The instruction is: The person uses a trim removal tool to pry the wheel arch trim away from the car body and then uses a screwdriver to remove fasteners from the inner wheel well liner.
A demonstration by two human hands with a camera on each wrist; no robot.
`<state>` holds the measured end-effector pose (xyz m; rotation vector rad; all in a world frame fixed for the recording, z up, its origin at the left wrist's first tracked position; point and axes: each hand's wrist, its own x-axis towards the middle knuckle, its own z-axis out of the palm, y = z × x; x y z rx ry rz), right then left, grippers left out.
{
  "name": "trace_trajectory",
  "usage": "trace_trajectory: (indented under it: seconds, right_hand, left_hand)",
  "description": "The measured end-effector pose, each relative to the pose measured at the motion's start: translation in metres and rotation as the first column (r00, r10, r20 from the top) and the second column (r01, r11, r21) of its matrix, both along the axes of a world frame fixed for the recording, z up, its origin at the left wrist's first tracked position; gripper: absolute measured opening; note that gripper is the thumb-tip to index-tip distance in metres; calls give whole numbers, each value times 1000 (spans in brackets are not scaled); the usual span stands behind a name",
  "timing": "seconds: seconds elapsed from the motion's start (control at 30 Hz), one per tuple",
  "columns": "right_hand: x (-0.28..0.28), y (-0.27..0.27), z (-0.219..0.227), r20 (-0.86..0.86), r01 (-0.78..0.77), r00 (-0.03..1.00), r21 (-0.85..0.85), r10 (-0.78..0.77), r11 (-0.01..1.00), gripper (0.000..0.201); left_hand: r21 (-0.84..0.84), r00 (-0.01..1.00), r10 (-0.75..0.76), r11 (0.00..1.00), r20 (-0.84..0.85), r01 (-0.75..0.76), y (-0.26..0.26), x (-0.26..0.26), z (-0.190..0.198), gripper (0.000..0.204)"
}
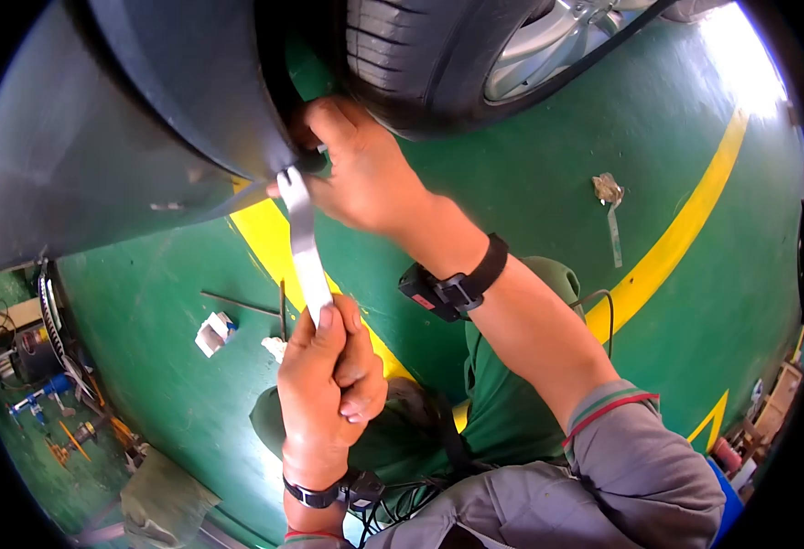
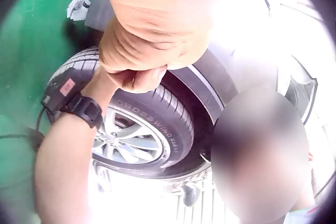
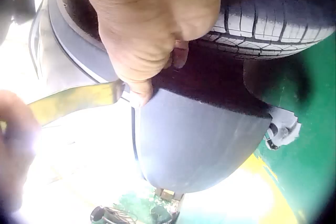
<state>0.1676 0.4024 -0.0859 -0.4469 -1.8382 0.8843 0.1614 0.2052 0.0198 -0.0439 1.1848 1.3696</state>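
Nearest the wearer: left hand (image 1: 329,366) has its fingers wrapped round one end of a flat metal pry bar (image 1: 306,247), thumb laid along the bar, presumably to steer it and leave the free length for leverage. Bar runs up and away to the wheel-arch trim (image 1: 191,73); its notched tip sits at the trim's lower edge, right by the other thumb. Can't tell whether the tip is under the edge or only against it. Right hand (image 1: 361,174) grips that same trim edge: in the right wrist view the thumb is on the outer corner, fingers curled into the wheel well, one fingertip showing, the rest hidden. Likely steadies the edge and guides the tip, so bar and grip work at one spot. Painted body panel (image 1: 81,156) meets the trim along a dark seam. Tyre (image 1: 388,55) stands just behind the right hand, so room inside the arch looks tight; probably why the bar comes in from the outside. Alloy wheel (image 1: 557,55) beyond that. On the green floor: thin dark rod (image 1: 242,302) and small white box (image 1: 212,335) near the yellow line (image 1: 269,240), crumpled wrapper (image 1: 608,189) well off right, hand tools (image 1: 54,393) far left.
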Motion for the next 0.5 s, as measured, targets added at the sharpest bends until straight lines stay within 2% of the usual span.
trace_trajectory:
  seconds: [0.1,0.17,0.23,0.33,0.5]
  right_hand:
    - [7,3,7,24,-5,1000,-50,6,999,52]
    - [11,5,14,141,-45,989,-31,49,999,48]
    - [13,9,16,172,-45,984,-50,53,998,49]
    - [10,12,15,237,-73,969,8,69,997,50]
    - [7,19,14,191,-139,973,36,129,990,48]
  left_hand:
    - [-41,997,-46,998,-59,44,-13,4,-13,25]
    - [-103,991,-29,995,-131,15,-22,3,-23,26]
    - [-155,993,-32,988,-115,14,-29,0,-27,24]
    - [-314,997,17,948,-81,-42,-39,-8,-42,20]
    - [-383,991,21,921,-130,-70,-45,-22,-65,19]
